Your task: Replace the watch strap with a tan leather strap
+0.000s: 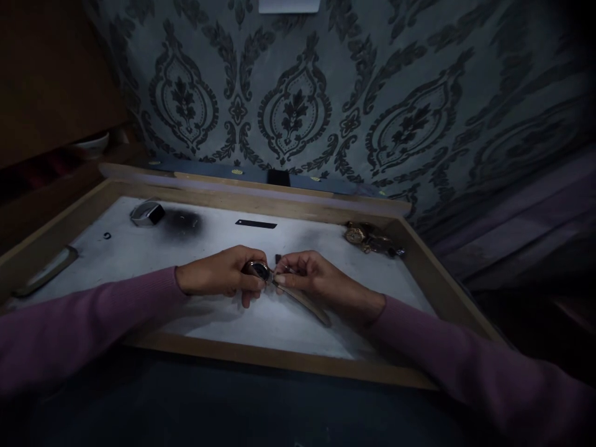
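Observation:
My left hand [228,273] is closed around a round watch [257,269] with a dark face and a shiny metal rim. The face is tilted up between thumb and fingers. At the watch's right side, my right hand [310,276] is closed in a pinch. A long pale strap-like strip [305,303] runs from its fingertips down to the right, under the hand. Exactly how the strip meets the watch is hidden by the fingers. Just behind the fingertips a small dark piece [278,257] shows. Both hands are over the middle of a white-bottomed wooden tray [288,360].
Inside the tray are a square-faced watch [148,213], a flat black strip [256,224], a small black curl [107,236] and a curved olive strap-like piece [46,273]. Several watches [356,234] lie at the back right. The raised tray walls surround them; a patterned wall [293,93] rises behind.

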The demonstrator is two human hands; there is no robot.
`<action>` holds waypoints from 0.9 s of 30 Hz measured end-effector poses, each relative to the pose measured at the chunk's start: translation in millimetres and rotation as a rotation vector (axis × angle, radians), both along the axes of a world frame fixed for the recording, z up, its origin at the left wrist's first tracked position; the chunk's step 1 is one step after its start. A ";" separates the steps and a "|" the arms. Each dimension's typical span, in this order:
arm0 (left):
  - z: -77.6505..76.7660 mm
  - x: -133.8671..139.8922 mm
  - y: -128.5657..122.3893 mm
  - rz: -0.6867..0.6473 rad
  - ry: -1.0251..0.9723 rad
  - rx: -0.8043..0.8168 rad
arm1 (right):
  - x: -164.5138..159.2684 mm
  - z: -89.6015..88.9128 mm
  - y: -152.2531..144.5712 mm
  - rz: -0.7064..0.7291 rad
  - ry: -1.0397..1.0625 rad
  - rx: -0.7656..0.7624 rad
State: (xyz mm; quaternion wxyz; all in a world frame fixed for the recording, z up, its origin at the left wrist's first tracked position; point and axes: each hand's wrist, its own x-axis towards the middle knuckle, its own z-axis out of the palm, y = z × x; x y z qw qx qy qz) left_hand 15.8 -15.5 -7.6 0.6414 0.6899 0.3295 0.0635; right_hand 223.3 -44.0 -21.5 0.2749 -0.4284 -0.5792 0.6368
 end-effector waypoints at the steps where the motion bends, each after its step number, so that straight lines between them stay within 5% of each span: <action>1: -0.5 0.4 -0.3 0.000 0.003 0.019 | 0.1 -0.9 0.1 -0.002 -0.005 0.002; 27: -8.6 2.6 -0.2 0.010 0.010 0.090 | -1.7 -15.9 0.8 -0.011 0.015 0.141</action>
